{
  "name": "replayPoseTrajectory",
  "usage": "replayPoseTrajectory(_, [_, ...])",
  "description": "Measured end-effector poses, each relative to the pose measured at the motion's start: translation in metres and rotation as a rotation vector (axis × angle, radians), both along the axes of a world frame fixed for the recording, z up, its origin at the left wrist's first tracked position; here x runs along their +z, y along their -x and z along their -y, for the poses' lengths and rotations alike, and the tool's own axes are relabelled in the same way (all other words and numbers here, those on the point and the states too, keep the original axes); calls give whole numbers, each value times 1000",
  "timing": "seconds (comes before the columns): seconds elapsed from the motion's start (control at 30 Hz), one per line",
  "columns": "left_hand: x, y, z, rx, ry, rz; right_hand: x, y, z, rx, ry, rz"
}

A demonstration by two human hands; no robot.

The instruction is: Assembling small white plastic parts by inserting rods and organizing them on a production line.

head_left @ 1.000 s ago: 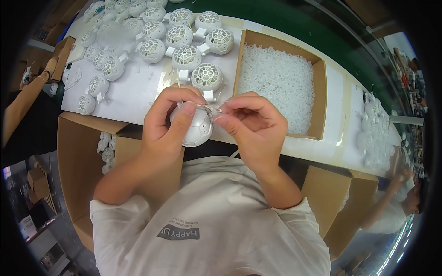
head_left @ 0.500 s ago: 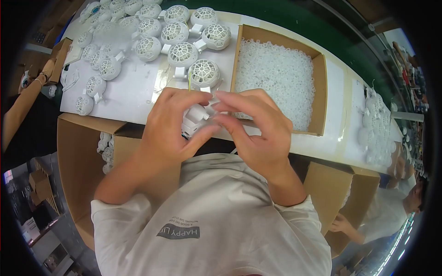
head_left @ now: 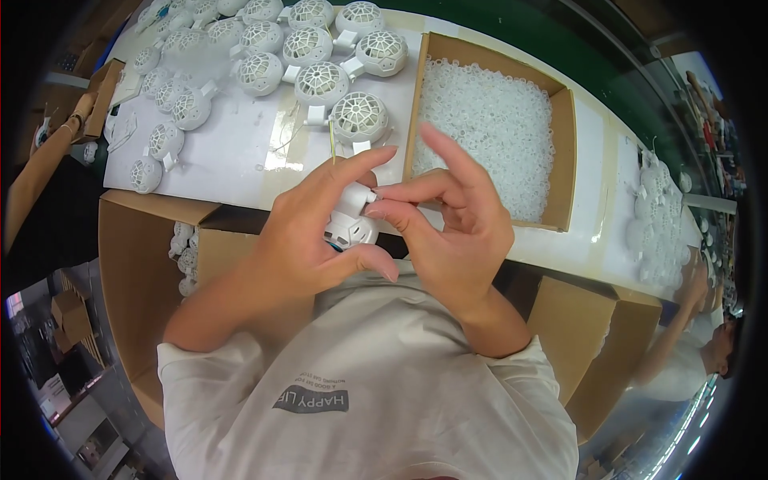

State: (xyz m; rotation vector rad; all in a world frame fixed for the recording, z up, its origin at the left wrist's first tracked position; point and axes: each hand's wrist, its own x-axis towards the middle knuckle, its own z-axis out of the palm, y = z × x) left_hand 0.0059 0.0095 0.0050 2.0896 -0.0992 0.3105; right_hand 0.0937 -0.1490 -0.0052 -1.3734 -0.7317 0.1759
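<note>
My left hand (head_left: 298,220) is curled around a white mini fan housing (head_left: 352,227), above the near edge of the table. The housing's short neck points up and to the right. At the end of that neck, my right hand (head_left: 464,232) pinches with thumb and index finger, its other fingers partly raised. Whatever small piece lies between those fingertips is too small to make out. Just beyond my hands, a white fan with a web-like grille (head_left: 359,118) rests on the table, and a thin yellow-green wire shows beside it.
Several more fans (head_left: 322,84) cover the left of the white table (head_left: 232,152). An open carton (head_left: 565,152) of small clear rings (head_left: 484,136) stands right of centre. Cartons (head_left: 132,264) flank me below the table edge. People work at both sides; bagged white parts (head_left: 658,212) lie far right.
My left thumb has opened away from the housing, showing more of it. My right fingers have shifted to a pinch at the neck's end. The person at right has raised an arm.
</note>
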Motion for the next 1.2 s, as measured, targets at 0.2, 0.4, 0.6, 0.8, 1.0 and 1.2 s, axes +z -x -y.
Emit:
replayPoseTrajectory(0.2, [-2,3,-1,-26,136,-37,0,2,2,-1,33,-18])
replayPoseTrajectory(0.4, [6,6,1,-52,561,-360,-10,-19,7,-21,4,743])
replayPoseTrajectory(0.6, [6,3,8,-4,357,-322,7,-25,5,16,145,845])
replayPoseTrajectory(0.8, [15,12,8,60,-189,-68,17,-28,3,164,174,641])
replayPoseTrajectory(1.0, [69,63,-52,207,-205,-527,14,-77,42,-218,513,374])
replayPoseTrajectory(1.2, [62,180,-106,636,-430,-857,-6,-93,47,-179,931,566])
